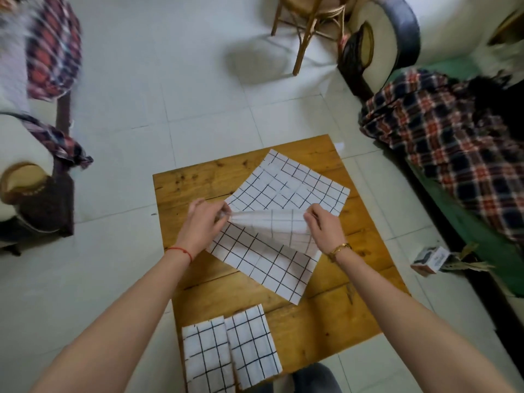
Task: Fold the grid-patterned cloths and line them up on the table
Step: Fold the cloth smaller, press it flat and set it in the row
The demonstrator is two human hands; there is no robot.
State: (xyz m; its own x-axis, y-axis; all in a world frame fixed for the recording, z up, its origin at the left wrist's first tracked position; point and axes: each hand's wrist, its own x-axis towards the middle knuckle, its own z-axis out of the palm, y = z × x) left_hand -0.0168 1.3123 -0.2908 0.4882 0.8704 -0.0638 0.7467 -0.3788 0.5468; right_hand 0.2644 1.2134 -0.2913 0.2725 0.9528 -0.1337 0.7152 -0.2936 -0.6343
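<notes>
1. Cloth (263, 256) lies skewed near the centre of the table (317, 321), partly folded. Its far edge is lifted and pulled toward the person.
2. Left hand (202, 222) pinches the raised edge at its left corner. Right hand (323, 225) pinches the same edge at the right corner. Both grips are narrow pinches on fabric, and the edge between them is taut.
3. A second cloth (289, 188) lies flat beyond, its near edge under the raised flap. Only one layer should be carried, so each pinch should be checked to hold this cloth alone.
4. Two folded cloths (229, 353) sit side by side at the near edge of the table and set the target width.
5. Recommended handling: both corners should travel at equal height and speed, with the edge kept taut to prevent sagging.
6. Corners should land squarely on the near corners, with grid lines matched as a guide.
7. The crease should be pressed flat before release, since thin fabric probably springs back.
</notes>
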